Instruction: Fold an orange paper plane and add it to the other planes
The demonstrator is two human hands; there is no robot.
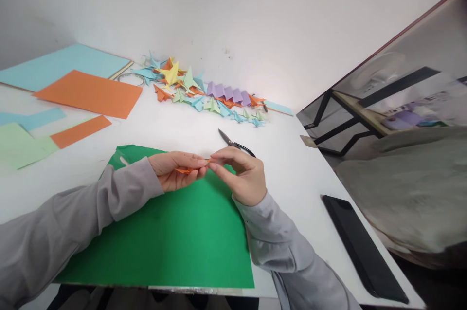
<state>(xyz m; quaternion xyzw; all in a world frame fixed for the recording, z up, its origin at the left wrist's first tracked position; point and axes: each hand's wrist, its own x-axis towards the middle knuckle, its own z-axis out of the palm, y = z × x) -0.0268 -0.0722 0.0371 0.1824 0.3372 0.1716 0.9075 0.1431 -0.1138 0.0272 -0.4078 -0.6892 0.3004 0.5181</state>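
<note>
A small folded piece of orange paper (184,171) is pinched between my two hands, above the green sheet (164,232). My left hand (178,169) is closed on its left part, and the fingers cover much of it. At the paper's right tip, the thumb and forefinger of my right hand (244,173) press together. How the paper is folded cannot be made out. Just beyond my right hand lie black-handled scissors (230,140), blades pointing away to the left, their handles partly hidden by my hand.
Folded paper cranes (170,74) and other small paper figures line the wall, with a purple zigzag strip (228,92). Orange sheets (91,93), blue sheets (65,64) and green paper (16,147) lie at the left. A black phone (361,246) rests near the right table edge.
</note>
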